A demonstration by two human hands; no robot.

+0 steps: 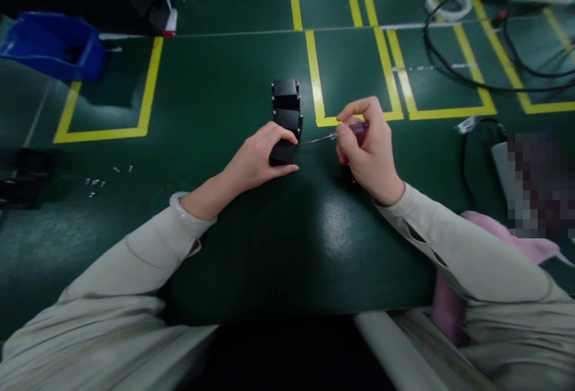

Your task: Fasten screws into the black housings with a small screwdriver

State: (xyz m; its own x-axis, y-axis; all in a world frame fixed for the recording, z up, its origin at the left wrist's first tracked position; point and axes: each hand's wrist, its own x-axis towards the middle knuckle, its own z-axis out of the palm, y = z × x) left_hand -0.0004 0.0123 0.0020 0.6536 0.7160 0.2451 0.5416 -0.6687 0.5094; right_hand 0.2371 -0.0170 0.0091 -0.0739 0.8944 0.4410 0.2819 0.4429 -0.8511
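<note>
1. The black box is sitting on the green desk pretty much dead centre, and it's the nearest one in a short row of three. The other two boxes are lining up right behind it, touching each other.
2. The left hand is resting on that near box, with its fingers curling over the top and the thumb pressing along the lower edge, so they're gripping the box.
3. The right hand is holding a small screwdriver with a purplish handle; its fingers are pinching the handle between thumb and forefinger. The thin metal shaft is pointing left and the tip is meeting the right side of the near box.
4. Both arms are wearing light grey sleeves, and a pale bangle is sitting on the left wrist.
5. Some tiny white bits are lying scattered on the desk well left of the hands; can't tell what they are.
6. Yellow tape lines are marking boxes across the desk.
7. A blue bin is sitting far left at the back.
8. Black cables and a white tape roll are lying at the back right.
9. Something pink is showing by the right elbow.
</note>
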